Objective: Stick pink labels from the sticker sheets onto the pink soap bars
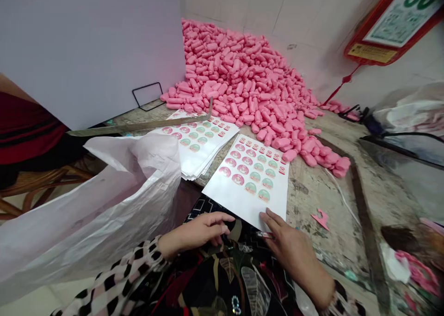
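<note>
A white sheet of round stickers (239, 198) lies at the table's front edge, with rows of pink and green printed labels. My right hand (293, 246) rests its fingertips on the sheet's lower right corner. Between its thumb and fingers pokes a small shiny metal piece (264, 235), mostly hidden, whose kind I cannot make out. My left hand (199, 232) hovers over my lap, just below the sheet, fingers loosely stretched and nothing visible in them. Left of the sheet is a stack of similar sticker sheets (197, 161).
A large heap of pink bottle-shaped pieces (239, 71) covers the table's back. A metal strip (138, 125) crosses the sheet stack. A white plastic bag (149, 186) hangs at left, below a pale panel (93, 43). A pink scrap (321, 219) lies at right. Someone's red clothing (27, 126) shows far left.
</note>
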